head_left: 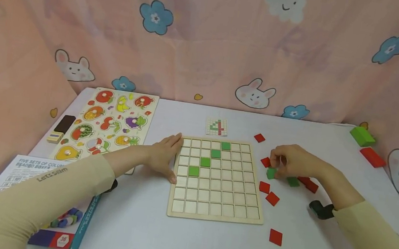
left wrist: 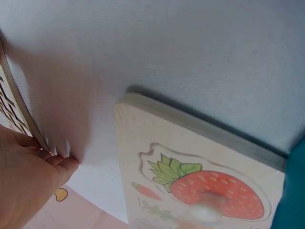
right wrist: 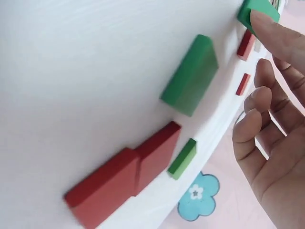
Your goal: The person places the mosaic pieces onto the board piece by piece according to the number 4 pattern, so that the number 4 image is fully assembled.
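A square wooden grid board lies flat on the table, with several green tiles set in a diagonal line in its cells. My left hand rests against the board's left edge, fingers spread; in the left wrist view the fingertips touch that edge. Right of the board, my right hand pinches a green tile, and the right wrist view shows the thumb on it. Around this hand lie loose red tiles and another green tile. Behind the board is a small pattern card.
On the left are a fruit puzzle board and a booklet-like box close in front of it. A dark block stands beside the puzzle. Green and red blocks sit at the far right, by the patterned curtain.
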A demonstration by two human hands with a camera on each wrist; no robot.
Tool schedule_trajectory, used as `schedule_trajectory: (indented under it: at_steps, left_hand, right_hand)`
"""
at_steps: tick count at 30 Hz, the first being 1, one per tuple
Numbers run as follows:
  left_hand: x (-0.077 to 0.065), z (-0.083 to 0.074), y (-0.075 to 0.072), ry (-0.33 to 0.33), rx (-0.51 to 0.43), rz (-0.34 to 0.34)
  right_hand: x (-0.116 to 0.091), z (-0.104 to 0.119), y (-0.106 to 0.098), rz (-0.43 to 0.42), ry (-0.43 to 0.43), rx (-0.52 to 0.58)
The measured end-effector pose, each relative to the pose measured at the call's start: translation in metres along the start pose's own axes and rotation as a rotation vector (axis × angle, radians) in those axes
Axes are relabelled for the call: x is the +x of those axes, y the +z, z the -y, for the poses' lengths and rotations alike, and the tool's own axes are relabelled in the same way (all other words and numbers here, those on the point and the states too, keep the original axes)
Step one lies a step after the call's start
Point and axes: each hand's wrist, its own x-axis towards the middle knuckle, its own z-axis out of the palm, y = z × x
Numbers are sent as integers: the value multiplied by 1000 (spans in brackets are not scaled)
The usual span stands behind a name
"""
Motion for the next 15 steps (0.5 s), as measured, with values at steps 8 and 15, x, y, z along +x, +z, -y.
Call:
schedule_trajectory:
  at_steps: [8,15]
  left_hand:
    - [-2,-1,0,6,-6,0]
    - [-2,-1,-1,12,9,-6]
  right_hand:
    - [5,11,-4,32,-42,19]
    - [23,41,0,7,-201,86]
